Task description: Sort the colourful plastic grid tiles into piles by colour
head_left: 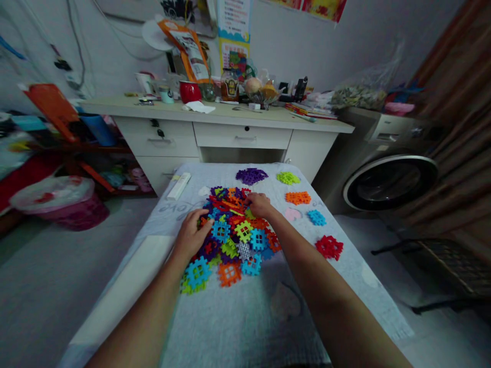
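Note:
A mixed pile of coloured plastic interlocking tiles (233, 232) lies in the middle of a table covered with a light grey cloth (238, 317). My left hand (192, 234) rests on the pile's left edge, fingers curled over the tiles. My right hand (260, 204) is on the pile's far right side, fingers bent down into the tiles; what they pinch is hidden. Sorted small heaps lie beyond and to the right: purple (251, 176), green (287, 178), orange (298, 198), blue (316, 217), red (329, 247), and a pale pink one (292, 214).
A white tube (179, 186) lies at the cloth's far left. Behind the table stands a white desk (245, 135) crowded with cups, jars and packets. A washing machine (387, 174) is to the right, a pink basket (57, 202) on the floor to the left.

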The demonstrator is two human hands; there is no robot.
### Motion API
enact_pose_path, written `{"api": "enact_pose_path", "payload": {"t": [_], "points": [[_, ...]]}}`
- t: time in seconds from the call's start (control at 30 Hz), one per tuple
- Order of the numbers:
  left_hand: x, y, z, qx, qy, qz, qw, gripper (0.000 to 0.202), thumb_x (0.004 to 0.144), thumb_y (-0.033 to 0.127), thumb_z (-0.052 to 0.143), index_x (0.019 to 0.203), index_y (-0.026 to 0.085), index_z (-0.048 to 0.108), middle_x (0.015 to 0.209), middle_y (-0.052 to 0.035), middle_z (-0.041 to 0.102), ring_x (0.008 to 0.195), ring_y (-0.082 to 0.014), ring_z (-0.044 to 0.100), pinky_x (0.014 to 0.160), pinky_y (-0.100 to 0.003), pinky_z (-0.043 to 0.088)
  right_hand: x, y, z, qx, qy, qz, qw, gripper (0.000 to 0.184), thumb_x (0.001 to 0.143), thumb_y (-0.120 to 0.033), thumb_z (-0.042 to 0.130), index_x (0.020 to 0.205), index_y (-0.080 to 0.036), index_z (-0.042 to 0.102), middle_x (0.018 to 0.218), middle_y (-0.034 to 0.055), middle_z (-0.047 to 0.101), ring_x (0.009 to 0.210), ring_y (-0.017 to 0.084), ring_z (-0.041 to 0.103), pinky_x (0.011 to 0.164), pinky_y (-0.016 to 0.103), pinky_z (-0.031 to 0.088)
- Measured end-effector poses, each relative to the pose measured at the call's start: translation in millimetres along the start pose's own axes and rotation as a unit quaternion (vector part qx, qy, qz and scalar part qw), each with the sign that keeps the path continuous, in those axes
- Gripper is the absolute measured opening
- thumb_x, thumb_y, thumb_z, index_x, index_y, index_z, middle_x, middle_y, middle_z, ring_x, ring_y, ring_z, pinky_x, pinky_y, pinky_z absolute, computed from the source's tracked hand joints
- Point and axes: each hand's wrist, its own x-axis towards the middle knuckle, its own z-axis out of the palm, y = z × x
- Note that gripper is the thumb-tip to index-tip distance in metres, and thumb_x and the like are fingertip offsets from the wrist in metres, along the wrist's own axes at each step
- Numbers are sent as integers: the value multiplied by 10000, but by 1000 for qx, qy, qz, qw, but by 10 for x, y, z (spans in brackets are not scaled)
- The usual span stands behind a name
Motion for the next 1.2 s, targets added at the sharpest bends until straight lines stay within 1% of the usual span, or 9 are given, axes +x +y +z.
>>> {"api": "enact_pose_path", "payload": {"t": [0.17,0.27,0.4,0.53,0.67,0.8,0.87,1.07,1.2], "points": [[-8,14,-3,1,2,1,1000,379,855,464,553,1117,197,616,1171,-91,603,1146,-254,558,1054,-431,412,68,16,23,-5,-4,2,1000,374,826,-141,471,1075,-307,695,1243,-5,646,1146,263,523,949,421,419],[-9,26,-12,2,-1,-1,1000,376,858,460,553,1122,199,613,1180,-91,599,1155,-253,555,1059,-427,408,63,46,25,0,9,0,1000,392,842,-136,464,1125,-300,681,1252,7,649,1174,265,518,972,423,409],[-7,37,-16,3,-1,-3,1000,373,861,461,549,1123,203,611,1184,-87,596,1158,-251,554,1059,-422,408,16,121,10,37,42,-24,998,435,841,-102,454,1193,-253,661,1280,28,642,1182,234,539,1001,369,407],[-1,43,-12,3,-3,-1,1000,376,862,464,545,1122,200,608,1180,-89,598,1154,-253,555,1056,-425,411,-49,206,6,94,68,-56,992,390,803,-47,459,1063,-190,712,1163,50,698,1083,186,602,971,284,430],[0,37,-10,6,-5,-4,1000,380,865,473,540,1126,204,604,1190,-90,595,1167,-254,549,1066,-425,403,-88,300,55,144,108,-40,983,339,765,-41,487,989,-159,713,1046,69,719,980,179,632,907,272,462],[-5,30,-15,7,-7,-5,1000,377,868,472,539,1137,216,600,1198,-85,593,1174,-251,548,1071,-425,400,-96,402,117,171,154,-25,973,429,700,-13,484,1047,-166,685,1080,71,686,979,170,615,905,279,460],[-6,32,-18,9,-7,-8,1000,381,863,471,542,1137,212,602,1204,-87,591,1177,-252,546,1071,-425,400,-100,442,119,180,179,-14,967,404,705,-27,478,1023,-164,686,1054,73,681,961,172,610,905,292,457],[-1,47,-24,2,-7,-16,1000,400,845,477,541,1119,194,612,1193,-97,594,1171,-262,544,1074,-432,395,-168,540,-42,257,198,30,946,217,743,-135,525,887,-171,684,826,27,682,766,161,611,771,287,477],[-1,54,-26,-1,-9,-14,1000,402,844,473,540,1121,190,609,1203,-103,591,1175,-264,538,1080,-441,388,-232,701,-186,266,225,48,936,149,744,-202,558,826,-173,678,792,18,676,717,152,596,715,280,462]]}}
